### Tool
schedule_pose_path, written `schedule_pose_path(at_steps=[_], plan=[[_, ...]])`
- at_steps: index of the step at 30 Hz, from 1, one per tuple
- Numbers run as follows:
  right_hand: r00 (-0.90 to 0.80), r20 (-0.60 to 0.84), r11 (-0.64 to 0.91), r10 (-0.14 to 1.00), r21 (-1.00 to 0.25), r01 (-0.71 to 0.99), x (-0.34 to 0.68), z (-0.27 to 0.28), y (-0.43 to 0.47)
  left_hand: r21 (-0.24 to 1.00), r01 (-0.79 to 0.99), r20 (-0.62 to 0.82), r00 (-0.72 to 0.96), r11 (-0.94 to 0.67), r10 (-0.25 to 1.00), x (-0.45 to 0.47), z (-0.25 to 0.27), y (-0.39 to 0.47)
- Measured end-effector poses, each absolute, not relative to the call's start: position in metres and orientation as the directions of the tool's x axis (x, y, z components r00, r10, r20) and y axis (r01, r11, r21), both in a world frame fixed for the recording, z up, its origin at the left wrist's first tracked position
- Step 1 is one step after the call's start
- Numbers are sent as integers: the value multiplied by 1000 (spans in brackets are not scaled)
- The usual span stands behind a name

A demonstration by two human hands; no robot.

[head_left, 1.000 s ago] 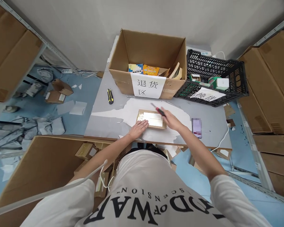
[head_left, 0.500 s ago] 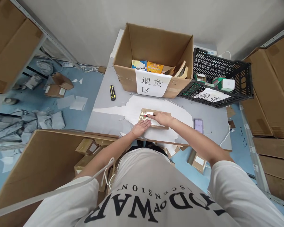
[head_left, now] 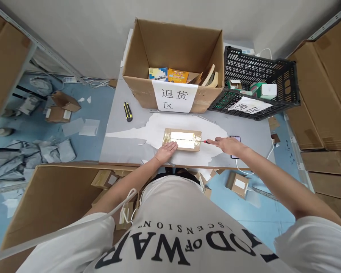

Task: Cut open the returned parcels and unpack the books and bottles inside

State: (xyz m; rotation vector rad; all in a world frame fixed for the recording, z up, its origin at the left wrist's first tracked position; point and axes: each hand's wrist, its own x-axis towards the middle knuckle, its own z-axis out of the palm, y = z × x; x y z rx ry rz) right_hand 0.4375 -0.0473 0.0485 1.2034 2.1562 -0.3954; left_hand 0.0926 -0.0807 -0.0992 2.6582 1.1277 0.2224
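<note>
A small cardboard box (head_left: 168, 137), with a white label and shiny tape at its ends, lies flat on the table. My left hand (head_left: 166, 151) rests on the box's near left corner with its fingers stretched out. My right hand (head_left: 227, 145) is closed around a small red-handled knife (head_left: 206, 141), just beyond the box's right end. The knife's thin blade points left toward the box's taped end. A dark lengthwise line crosses the label. Most of the handle is hidden in my fingers.
A black-and-yellow box cutter (head_left: 127, 111) lies at the left. Behind stand a large carton (head_left: 139, 85) with books and a black crate (head_left: 288, 100) with small boxes. A phone (head_left: 234, 141) with a cable lies by my right hand. An open carton (head_left: 59, 189) stands at the table's near left.
My right hand has drawn the knife rightward, from the box's left part to beyond its right end. A line now shows along the label. My left hand stays on the box.
</note>
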Motion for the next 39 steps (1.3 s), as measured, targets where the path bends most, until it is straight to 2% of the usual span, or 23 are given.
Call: schedule_pose_path(at_steps=[4, 6, 8, 11, 13, 15, 18, 22, 25, 31, 39], plan=[[-427, -532, 471, 731, -59, 880, 459, 43, -66, 296, 697, -17, 687, -653, 726, 94, -93, -81], [-415, -416, 356, 809, -214, 910, 470, 36, -81, 289, 710, -47, 681, -642, 731, 95, -87, -82], [-296, -344, 129, 891, -434, 892, 476, 22, -98, 281, 723, -66, 671, -632, 738, 96, -78, -81], [-41, -404, -277, 914, -694, 665, 463, -11, -121, 264, 716, -66, 681, -646, 729, 97, -61, -73], [64, -427, -406, 902, -787, 464, 445, -33, -131, 237, 723, -66, 678, -648, 732, 96, -50, -61], [106, -432, -442, 896, -841, 311, 427, -50, -137, 207, 752, -92, 652, -626, 753, 95, -44, -46], [109, -432, -446, 895, -875, 189, 410, -62, -142, 191, 780, -169, 624, -596, 763, 95, -44, -25], [85, -421, -430, 903, -891, 145, 404, -64, -142, 219, 774, -236, 633, -594, 737, 96, -52, -16], [59, -425, -429, 903, -890, 155, 405, -62, -140, 260, 780, -206, 620, -569, 757, 97, -56, -17], [23, -445, -438, 895, -868, 236, 417, -59, -137, 360, 747, -50, 614, -559, 788, 100, -59, -18], [-97, -481, -430, 871, -844, 322, 432, -52, -152, 364, 758, -49, 595, -541, 802, 101, -56, -21]])
